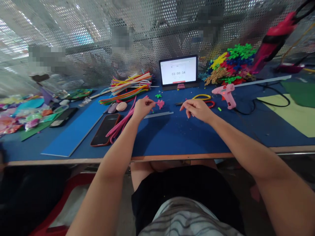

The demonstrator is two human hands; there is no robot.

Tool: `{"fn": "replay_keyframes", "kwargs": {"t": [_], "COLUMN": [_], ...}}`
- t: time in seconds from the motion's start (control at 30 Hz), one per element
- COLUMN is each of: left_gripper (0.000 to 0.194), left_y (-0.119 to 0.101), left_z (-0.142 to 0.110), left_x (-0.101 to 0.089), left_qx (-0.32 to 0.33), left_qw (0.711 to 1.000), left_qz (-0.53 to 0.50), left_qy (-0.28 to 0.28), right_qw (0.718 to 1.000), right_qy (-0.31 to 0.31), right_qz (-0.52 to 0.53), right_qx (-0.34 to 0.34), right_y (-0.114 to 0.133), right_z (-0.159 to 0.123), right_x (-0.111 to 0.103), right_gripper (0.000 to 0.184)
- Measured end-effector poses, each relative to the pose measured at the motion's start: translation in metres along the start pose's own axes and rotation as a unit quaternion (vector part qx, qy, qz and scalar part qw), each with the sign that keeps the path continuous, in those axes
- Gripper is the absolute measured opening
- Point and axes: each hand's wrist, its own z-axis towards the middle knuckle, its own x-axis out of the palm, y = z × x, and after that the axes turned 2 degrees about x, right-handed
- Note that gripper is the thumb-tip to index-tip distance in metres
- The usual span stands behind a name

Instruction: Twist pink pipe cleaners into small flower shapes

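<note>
My left hand point(144, 108) is closed, its fingertips pinching a small pink flower-shaped piece point(160, 104) by its left side, just above the blue table. Under and beside that wrist lie pink pipe cleaners point(121, 124). A translucent glue stick point(159, 114) rests on the table below the flower. My right hand point(195, 108) hovers with loosely bent fingers apart and nothing visible in them. Right behind it lie scissors point(202, 97) with yellow and red handles, partly covered by the hand. A small green flower-shaped piece point(158, 96) sits farther back.
A pink glue gun point(227, 94) lies at right, its black cord trailing. Bundled pipe cleaners point(130, 86), a tablet point(178, 70) showing a timer and a pile of colourful flower shapes point(230, 64) stand behind. At left are a phone point(105, 130) and a blue board point(73, 127).
</note>
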Motion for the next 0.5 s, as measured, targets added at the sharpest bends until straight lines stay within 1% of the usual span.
{"fn": "replay_keyframes", "kwargs": {"t": [0.07, 0.13, 0.2, 0.27, 0.33, 0.4, 0.47, 0.5], "left_gripper": [0.017, 0.018, 0.020, 0.022, 0.021, 0.020, 0.019, 0.019], "left_y": [0.005, 0.008, 0.011, 0.016, 0.022, 0.028, 0.033, 0.035], "left_z": [0.004, 0.008, 0.011, 0.014, 0.017, 0.018, 0.019, 0.019], "left_x": [-0.007, -0.016, -0.027, -0.038, -0.048, -0.054, -0.057, -0.056], "left_qx": [0.026, 0.034, 0.016, -0.026, -0.027, -0.036, -0.041, -0.042], "left_qw": [0.993, 0.983, 0.973, 0.961, 0.955, 0.952, 0.950, 0.950], "left_qz": [0.112, 0.171, 0.194, 0.211, 0.220, 0.230, 0.246, 0.257], "left_qy": [-0.025, -0.066, -0.121, -0.177, -0.197, -0.201, -0.187, -0.171], "right_qw": [1.000, 1.000, 1.000, 1.000, 1.000, 1.000, 0.999, 0.999], "right_qy": [-0.004, -0.006, -0.005, -0.004, -0.004, -0.004, -0.003, -0.002], "right_qz": [-0.008, -0.015, -0.018, -0.019, -0.022, -0.029, -0.036, -0.039], "right_qx": [-0.003, -0.007, -0.012, -0.015, -0.014, -0.012, -0.011, -0.012], "right_y": [0.000, -0.001, -0.001, 0.000, 0.000, 0.000, 0.000, 0.000], "right_z": [0.000, 0.001, 0.001, 0.000, 0.000, 0.000, 0.000, 0.000], "right_x": [0.000, -0.001, -0.001, -0.001, -0.001, -0.001, -0.001, -0.001], "right_gripper": [0.037, 0.037, 0.036, 0.034, 0.033, 0.032, 0.031, 0.031]}}
